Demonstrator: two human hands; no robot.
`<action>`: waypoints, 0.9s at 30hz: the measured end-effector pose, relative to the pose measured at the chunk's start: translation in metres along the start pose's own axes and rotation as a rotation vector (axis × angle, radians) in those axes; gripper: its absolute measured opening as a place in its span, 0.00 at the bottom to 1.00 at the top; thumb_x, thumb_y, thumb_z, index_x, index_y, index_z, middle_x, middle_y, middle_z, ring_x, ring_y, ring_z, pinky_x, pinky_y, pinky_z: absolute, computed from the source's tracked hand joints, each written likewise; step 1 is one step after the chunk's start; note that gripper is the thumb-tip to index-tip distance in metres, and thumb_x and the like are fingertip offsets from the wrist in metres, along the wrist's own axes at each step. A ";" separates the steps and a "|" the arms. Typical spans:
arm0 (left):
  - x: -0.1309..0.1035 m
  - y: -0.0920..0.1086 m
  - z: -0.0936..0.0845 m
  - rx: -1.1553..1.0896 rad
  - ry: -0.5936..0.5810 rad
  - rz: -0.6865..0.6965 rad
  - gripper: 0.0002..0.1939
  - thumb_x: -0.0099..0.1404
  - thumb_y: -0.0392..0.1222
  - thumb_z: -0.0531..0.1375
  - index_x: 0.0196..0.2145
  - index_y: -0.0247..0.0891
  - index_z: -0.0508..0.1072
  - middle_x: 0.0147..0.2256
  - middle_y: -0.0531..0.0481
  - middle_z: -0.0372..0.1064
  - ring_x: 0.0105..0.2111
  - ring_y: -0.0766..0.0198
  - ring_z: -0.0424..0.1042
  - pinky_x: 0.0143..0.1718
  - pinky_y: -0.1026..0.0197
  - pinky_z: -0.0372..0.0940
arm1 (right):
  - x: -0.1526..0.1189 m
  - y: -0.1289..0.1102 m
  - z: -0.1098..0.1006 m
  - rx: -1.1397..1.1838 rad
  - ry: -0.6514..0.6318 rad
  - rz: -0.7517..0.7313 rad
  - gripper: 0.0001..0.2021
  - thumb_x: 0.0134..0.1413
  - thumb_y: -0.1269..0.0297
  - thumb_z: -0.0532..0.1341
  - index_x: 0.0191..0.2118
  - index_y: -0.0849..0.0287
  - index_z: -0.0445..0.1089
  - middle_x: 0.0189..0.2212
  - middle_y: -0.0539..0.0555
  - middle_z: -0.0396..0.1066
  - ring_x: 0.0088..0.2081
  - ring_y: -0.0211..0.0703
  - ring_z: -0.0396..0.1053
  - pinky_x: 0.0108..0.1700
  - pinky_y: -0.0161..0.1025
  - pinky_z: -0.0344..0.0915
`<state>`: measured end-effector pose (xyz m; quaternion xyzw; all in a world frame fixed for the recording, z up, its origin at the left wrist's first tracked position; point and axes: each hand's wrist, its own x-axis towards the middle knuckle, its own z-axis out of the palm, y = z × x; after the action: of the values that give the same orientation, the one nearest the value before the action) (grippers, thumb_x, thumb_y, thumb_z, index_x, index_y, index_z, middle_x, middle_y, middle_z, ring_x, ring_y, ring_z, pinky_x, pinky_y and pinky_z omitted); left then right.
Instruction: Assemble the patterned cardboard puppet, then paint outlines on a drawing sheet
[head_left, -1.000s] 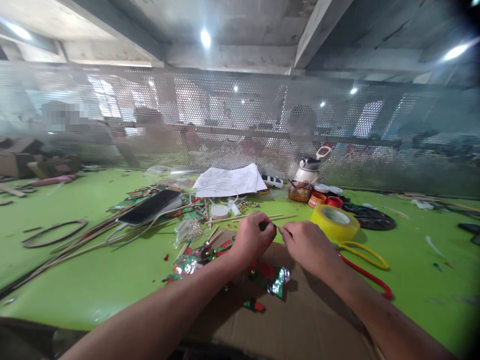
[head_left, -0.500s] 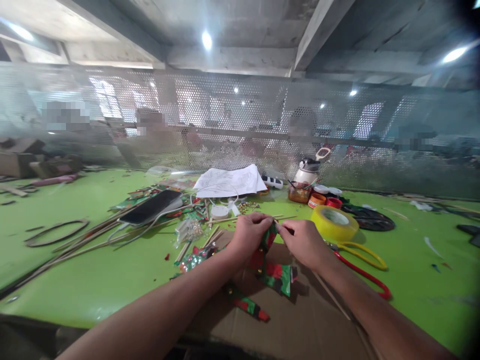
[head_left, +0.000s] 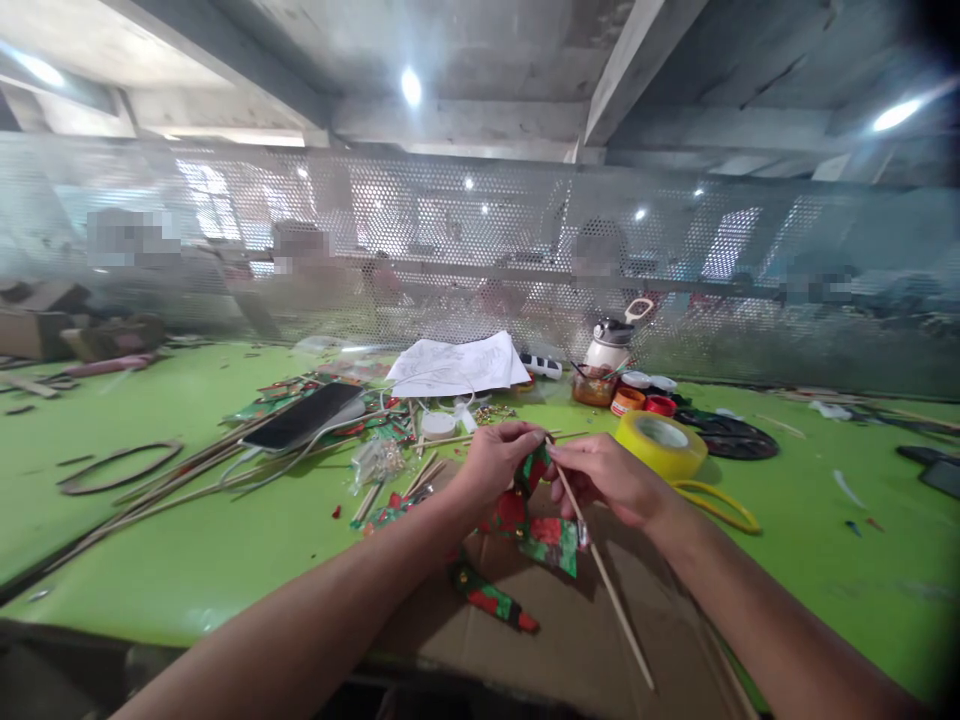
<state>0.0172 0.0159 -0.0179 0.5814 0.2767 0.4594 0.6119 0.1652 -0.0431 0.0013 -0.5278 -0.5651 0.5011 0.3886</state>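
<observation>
My left hand (head_left: 496,460) is closed on the top of a red and green painted figure (head_left: 553,540) with small gold beads at its joints. Its lower parts hang over a brown cardboard sheet (head_left: 570,640), one limb slanting to the lower right. My right hand (head_left: 609,478) pinches a thin wooden stick (head_left: 615,592) close to its upper end, right beside the left fingertips. The stick slopes down to the right across the cardboard. Whether its tip touches the figure is hidden by the fingers.
Yellow tape (head_left: 660,445) and a yellow scissor handle (head_left: 720,505) lie right of my right hand. Behind are paint pots (head_left: 627,401), a bottle (head_left: 609,345) and white papers (head_left: 457,365). A phone (head_left: 304,415) and sticks lie left; people sit beyond the perforated screen (head_left: 450,230).
The wooden stick is now in my right hand, slanting over the cardboard. My right hand has turned, and its forearm now covers the red scissor handle. The figure has shifted slightly.
</observation>
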 end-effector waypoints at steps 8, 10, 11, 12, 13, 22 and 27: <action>-0.001 -0.002 0.000 -0.020 -0.036 -0.033 0.14 0.52 0.48 0.66 0.28 0.32 0.75 0.22 0.53 0.66 0.22 0.72 0.61 0.25 0.67 0.54 | 0.005 0.000 -0.002 -0.418 0.458 -0.480 0.12 0.54 0.57 0.59 0.30 0.62 0.71 0.25 0.53 0.72 0.28 0.41 0.68 0.32 0.35 0.64; 0.000 -0.004 0.000 -0.042 -0.045 -0.038 0.15 0.50 0.49 0.67 0.27 0.32 0.74 0.22 0.54 0.65 0.22 0.73 0.59 0.24 0.68 0.53 | 0.005 0.001 0.001 -0.408 0.457 -0.530 0.10 0.53 0.60 0.59 0.32 0.62 0.71 0.28 0.54 0.72 0.30 0.41 0.69 0.34 0.35 0.65; 0.000 -0.006 0.000 -0.053 -0.049 -0.038 0.16 0.50 0.49 0.67 0.27 0.32 0.74 0.22 0.54 0.64 0.22 0.72 0.59 0.24 0.68 0.53 | 0.005 0.001 0.002 -0.411 0.459 -0.548 0.09 0.53 0.61 0.60 0.32 0.62 0.71 0.28 0.54 0.72 0.30 0.41 0.68 0.34 0.35 0.65; 0.001 -0.007 0.000 -0.063 -0.053 -0.038 0.16 0.49 0.49 0.68 0.27 0.32 0.73 0.22 0.54 0.64 0.22 0.72 0.59 0.24 0.68 0.53 | 0.005 0.002 0.004 -0.416 0.463 -0.561 0.09 0.53 0.61 0.59 0.32 0.62 0.71 0.27 0.54 0.72 0.29 0.40 0.68 0.33 0.35 0.65; 0.001 -0.007 0.000 -0.071 -0.059 -0.038 0.16 0.49 0.49 0.68 0.26 0.32 0.73 0.22 0.54 0.63 0.22 0.72 0.59 0.24 0.68 0.53 | 0.005 0.002 0.005 -0.422 0.471 -0.572 0.08 0.53 0.61 0.59 0.32 0.62 0.70 0.26 0.54 0.71 0.28 0.40 0.67 0.33 0.35 0.64; -0.001 -0.006 0.004 -0.060 -0.038 -0.036 0.20 0.48 0.52 0.68 0.25 0.32 0.71 0.20 0.55 0.61 0.20 0.73 0.56 0.22 0.68 0.50 | 0.009 0.006 0.009 -0.432 0.516 -0.532 0.10 0.55 0.59 0.57 0.30 0.61 0.69 0.22 0.52 0.69 0.25 0.39 0.65 0.28 0.34 0.61; 0.002 -0.012 0.002 -0.058 -0.039 -0.046 0.20 0.46 0.53 0.69 0.24 0.32 0.70 0.20 0.55 0.61 0.21 0.72 0.56 0.22 0.68 0.50 | 0.015 0.011 0.010 -0.554 0.529 -0.557 0.10 0.58 0.62 0.54 0.29 0.60 0.66 0.24 0.52 0.69 0.27 0.40 0.65 0.31 0.35 0.60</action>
<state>0.0226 0.0181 -0.0287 0.5658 0.2647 0.4418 0.6440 0.1556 -0.0304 -0.0127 -0.5492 -0.6793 0.0567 0.4835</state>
